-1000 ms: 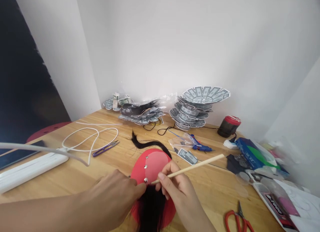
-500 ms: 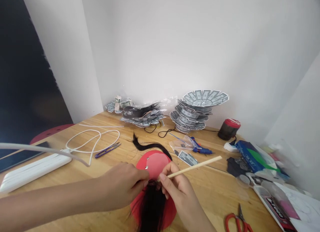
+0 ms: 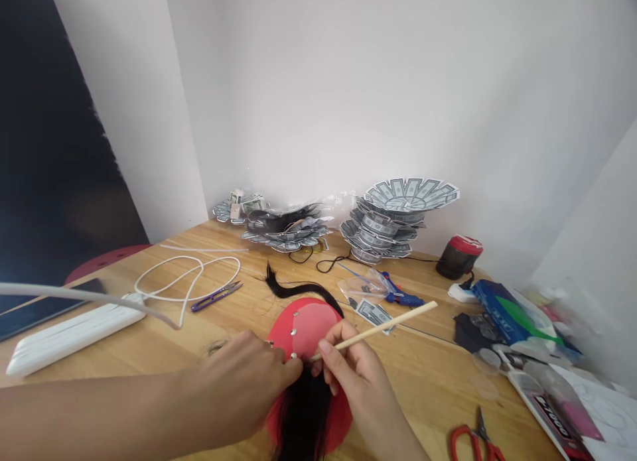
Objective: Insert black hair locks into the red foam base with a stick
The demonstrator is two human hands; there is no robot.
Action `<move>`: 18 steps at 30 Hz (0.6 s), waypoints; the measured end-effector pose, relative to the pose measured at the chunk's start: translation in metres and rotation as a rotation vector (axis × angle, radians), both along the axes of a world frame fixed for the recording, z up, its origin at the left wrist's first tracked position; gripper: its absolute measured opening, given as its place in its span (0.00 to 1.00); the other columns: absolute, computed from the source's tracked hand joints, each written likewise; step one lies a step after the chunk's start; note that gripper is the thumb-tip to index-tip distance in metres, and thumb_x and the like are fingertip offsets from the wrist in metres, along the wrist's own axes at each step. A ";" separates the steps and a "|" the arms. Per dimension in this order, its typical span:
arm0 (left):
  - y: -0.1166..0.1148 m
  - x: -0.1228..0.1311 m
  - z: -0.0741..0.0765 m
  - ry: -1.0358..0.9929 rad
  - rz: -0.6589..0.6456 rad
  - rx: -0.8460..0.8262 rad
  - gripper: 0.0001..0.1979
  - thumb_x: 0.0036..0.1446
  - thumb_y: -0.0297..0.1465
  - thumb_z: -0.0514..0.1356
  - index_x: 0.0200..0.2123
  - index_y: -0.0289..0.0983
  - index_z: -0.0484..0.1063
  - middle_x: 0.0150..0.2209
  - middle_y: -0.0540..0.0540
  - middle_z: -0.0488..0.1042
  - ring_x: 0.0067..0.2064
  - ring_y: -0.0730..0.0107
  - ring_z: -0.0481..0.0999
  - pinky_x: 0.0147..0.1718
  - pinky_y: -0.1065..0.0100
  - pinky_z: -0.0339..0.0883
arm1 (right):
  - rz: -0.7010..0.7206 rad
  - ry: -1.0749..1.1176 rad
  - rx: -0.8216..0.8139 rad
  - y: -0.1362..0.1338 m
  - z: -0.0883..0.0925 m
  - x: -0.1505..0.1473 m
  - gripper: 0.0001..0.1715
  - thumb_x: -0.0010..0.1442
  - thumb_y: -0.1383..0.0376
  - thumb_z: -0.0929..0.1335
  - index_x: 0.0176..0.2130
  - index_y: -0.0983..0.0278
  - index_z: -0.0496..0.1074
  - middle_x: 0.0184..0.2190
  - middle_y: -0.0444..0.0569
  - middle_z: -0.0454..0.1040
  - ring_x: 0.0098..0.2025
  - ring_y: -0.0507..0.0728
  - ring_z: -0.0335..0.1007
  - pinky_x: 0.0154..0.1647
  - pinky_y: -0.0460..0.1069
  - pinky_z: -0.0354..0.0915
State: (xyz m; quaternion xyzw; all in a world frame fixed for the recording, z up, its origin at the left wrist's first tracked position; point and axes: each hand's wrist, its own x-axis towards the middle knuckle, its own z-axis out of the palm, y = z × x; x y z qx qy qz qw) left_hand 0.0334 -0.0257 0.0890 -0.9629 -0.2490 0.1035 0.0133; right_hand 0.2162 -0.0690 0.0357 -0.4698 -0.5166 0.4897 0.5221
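two bare hands meet over a red piece (image 3: 281, 325) that lies on the bench (image 3: 413, 375), just below the middle of the view. a black lock of hair (image 3: 303, 418) covers its near part and hangs toward the person. the right hand (image 3: 351, 368) holds a stick (image 3: 393, 323) between thumb and bent fingers, the narrow end down at the top of the hair, the long end up to the right. the left hand (image 3: 253, 375) is curled, thumb and forefinger close together at the top of the hair; whether strands are caught between them i cannot tell.

silver studs (image 3: 293, 331) dot the red piece, the lowest right beside the left thumb. a loose strand (image 3: 306, 290) curves along the far edge.

the left fingers mask the spot the stick's tip works at, so a misjudged push could split the lock or poke a finger. the stick's long free end acts as a lever: a bump there would swing the tip. if the left hand lifts carelessly, fine hairs might cling and come away; with uneven pressure, the red piece could turn on the smooth wood.
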 end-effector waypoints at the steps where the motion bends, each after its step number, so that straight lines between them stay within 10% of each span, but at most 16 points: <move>1: -0.001 -0.001 0.001 0.009 -0.001 -0.003 0.18 0.50 0.14 0.57 0.42 0.35 0.73 0.35 0.40 0.82 0.31 0.48 0.84 0.26 0.62 0.72 | -0.006 0.000 -0.001 0.000 0.000 0.000 0.25 0.64 0.43 0.68 0.31 0.60 0.66 0.26 0.40 0.68 0.26 0.51 0.60 0.28 0.47 0.57; 13: 0.002 -0.045 -0.017 -0.155 -0.293 0.137 0.21 0.46 0.12 0.53 0.38 0.40 0.73 0.52 0.43 0.80 0.35 0.58 0.83 0.26 0.64 0.73 | -0.036 0.009 -0.010 -0.001 0.003 -0.002 0.30 0.60 0.38 0.68 0.30 0.61 0.67 0.26 0.43 0.72 0.26 0.52 0.61 0.28 0.48 0.57; 18: 0.008 -0.047 -0.024 -0.511 -0.357 -0.154 0.13 0.56 0.17 0.51 0.34 0.40 0.69 0.59 0.46 0.77 0.41 0.63 0.85 0.34 0.69 0.74 | -0.053 0.043 -0.025 -0.001 -0.005 -0.001 0.31 0.59 0.37 0.69 0.31 0.61 0.66 0.25 0.42 0.72 0.24 0.50 0.59 0.26 0.47 0.56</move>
